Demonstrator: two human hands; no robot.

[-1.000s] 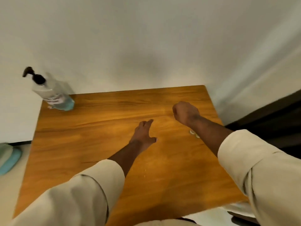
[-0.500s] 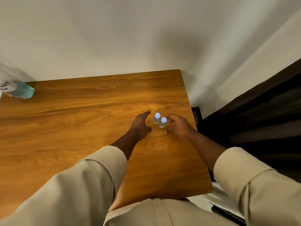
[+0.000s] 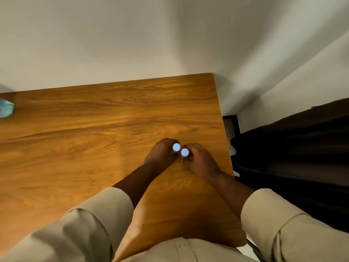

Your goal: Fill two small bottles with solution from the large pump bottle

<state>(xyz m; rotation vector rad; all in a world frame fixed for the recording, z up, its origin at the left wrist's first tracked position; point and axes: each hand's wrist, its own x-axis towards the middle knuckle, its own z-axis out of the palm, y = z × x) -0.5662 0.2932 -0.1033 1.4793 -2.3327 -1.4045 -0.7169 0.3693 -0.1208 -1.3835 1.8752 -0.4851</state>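
Fingers of the left hand point(image 3: 160, 154) curled around one small bottle point(image 3: 176, 147), fingers of the right hand point(image 3: 198, 157) wrapped around the other small bottle point(image 3: 184, 152). Both upright, white caps up, touching side by side near the right edge of the wooden table point(image 3: 94, 138). Far left, only the blue base of the large pump bottle point(image 3: 6, 109) in view, well apart.

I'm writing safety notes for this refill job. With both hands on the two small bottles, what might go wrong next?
The two small bottles stand close together near the table's right edge; a nudge might tip one off. The pump bottle sits far left, mostly out of view, so either hand faces a long carry.
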